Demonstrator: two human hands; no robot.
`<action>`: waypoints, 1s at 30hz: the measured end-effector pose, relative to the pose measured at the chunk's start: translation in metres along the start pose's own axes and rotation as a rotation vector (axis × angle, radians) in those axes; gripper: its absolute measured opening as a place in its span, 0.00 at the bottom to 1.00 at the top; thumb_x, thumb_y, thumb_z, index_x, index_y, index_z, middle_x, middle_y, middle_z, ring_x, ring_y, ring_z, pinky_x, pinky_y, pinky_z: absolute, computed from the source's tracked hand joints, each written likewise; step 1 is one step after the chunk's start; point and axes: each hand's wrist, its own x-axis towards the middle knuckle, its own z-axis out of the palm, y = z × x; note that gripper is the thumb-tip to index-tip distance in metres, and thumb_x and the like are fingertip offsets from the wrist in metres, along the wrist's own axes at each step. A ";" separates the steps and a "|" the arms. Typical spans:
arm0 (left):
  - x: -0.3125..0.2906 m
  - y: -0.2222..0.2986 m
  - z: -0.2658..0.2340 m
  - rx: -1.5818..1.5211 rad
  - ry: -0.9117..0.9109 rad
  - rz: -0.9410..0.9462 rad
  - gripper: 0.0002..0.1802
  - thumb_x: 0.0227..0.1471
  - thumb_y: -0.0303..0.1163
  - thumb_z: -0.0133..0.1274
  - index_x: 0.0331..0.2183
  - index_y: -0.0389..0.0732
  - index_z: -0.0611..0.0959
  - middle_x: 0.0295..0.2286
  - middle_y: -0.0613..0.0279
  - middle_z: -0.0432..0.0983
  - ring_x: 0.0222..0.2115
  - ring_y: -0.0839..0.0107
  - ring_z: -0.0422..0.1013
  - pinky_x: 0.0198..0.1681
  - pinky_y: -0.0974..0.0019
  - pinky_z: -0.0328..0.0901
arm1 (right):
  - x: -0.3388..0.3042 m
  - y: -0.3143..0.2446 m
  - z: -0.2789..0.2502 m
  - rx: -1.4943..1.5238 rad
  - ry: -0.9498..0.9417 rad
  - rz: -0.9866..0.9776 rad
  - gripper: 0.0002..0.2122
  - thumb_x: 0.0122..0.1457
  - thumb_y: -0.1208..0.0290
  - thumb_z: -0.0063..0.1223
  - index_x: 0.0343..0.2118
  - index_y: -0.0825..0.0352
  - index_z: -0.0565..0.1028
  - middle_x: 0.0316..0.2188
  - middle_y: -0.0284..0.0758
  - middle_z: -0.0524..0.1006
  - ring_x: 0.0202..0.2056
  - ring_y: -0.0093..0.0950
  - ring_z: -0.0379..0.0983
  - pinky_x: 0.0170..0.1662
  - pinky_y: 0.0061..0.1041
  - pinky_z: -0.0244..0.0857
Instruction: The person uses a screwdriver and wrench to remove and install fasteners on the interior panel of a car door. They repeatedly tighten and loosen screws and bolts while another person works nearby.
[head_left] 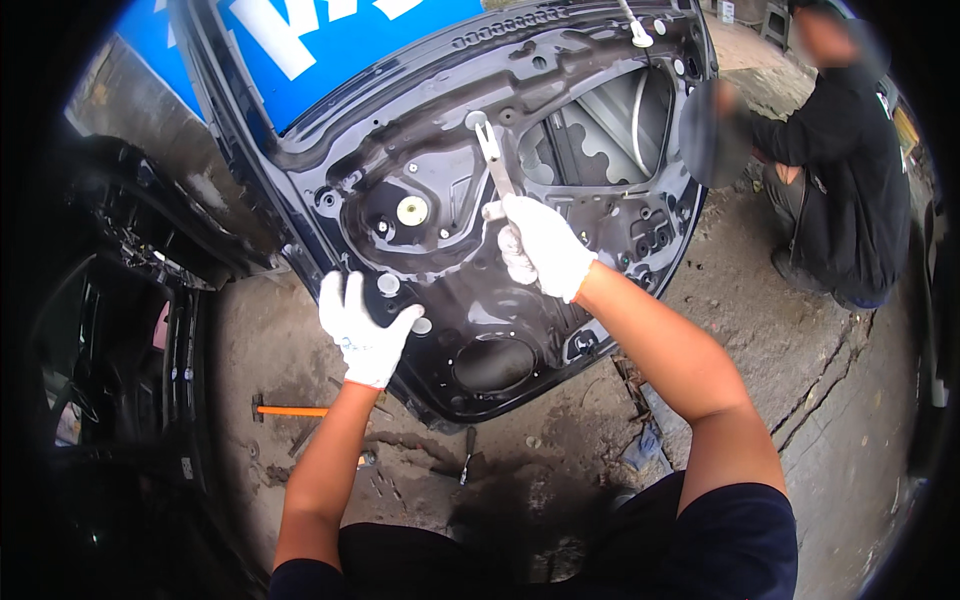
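Note:
A stripped car door (460,255), dark and glossy, stands tilted in front of me with its inner side facing up at me. In a white glove with an orange cuff, my right hand (543,248) grips a forked metal pry tool (499,172). The tool's two prongs are at a pale round plug (476,119) in the upper part of the door; whether they touch it I cannot tell. My left hand (364,328), gloved alike, lies at the door's left edge with thumb and fingers spread. Beside it are two more round plugs (388,285).
An orange-handled hammer (290,410) and a screwdriver-like tool (467,460) lie on the dirty concrete floor. Another car door (110,330) stands at left. A blue board (350,50) is behind my door. At right a person in black (850,170) crouches close by.

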 end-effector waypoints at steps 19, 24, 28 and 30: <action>-0.016 -0.006 0.015 -0.272 0.003 -0.224 0.61 0.44 0.37 0.76 0.72 0.35 0.59 0.73 0.38 0.44 0.74 0.44 0.45 0.76 0.48 0.44 | 0.016 0.006 -0.016 0.102 -0.083 0.099 0.18 0.77 0.50 0.41 0.36 0.59 0.73 0.16 0.22 0.63 0.11 0.18 0.52 0.13 0.22 0.46; -0.017 -0.008 0.015 -0.258 0.019 -0.201 0.62 0.43 0.39 0.78 0.71 0.32 0.62 0.73 0.37 0.44 0.73 0.43 0.47 0.74 0.47 0.49 | 0.018 0.011 -0.010 0.205 -0.116 0.111 0.19 0.76 0.49 0.42 0.35 0.59 0.73 0.16 0.21 0.61 0.12 0.18 0.51 0.14 0.23 0.45; -0.017 -0.007 0.015 -0.272 0.004 -0.223 0.61 0.44 0.38 0.77 0.71 0.32 0.61 0.73 0.37 0.44 0.73 0.43 0.46 0.75 0.47 0.47 | 0.019 0.013 -0.004 0.301 -0.170 0.127 0.19 0.76 0.48 0.43 0.33 0.57 0.73 0.15 0.21 0.60 0.12 0.19 0.51 0.14 0.23 0.45; -0.017 -0.007 0.015 -0.312 0.000 -0.220 0.60 0.46 0.37 0.75 0.72 0.35 0.59 0.73 0.37 0.44 0.74 0.45 0.44 0.76 0.48 0.43 | 0.020 0.015 -0.001 0.358 -0.201 0.142 0.20 0.76 0.48 0.44 0.32 0.57 0.73 0.15 0.21 0.60 0.12 0.19 0.51 0.14 0.23 0.46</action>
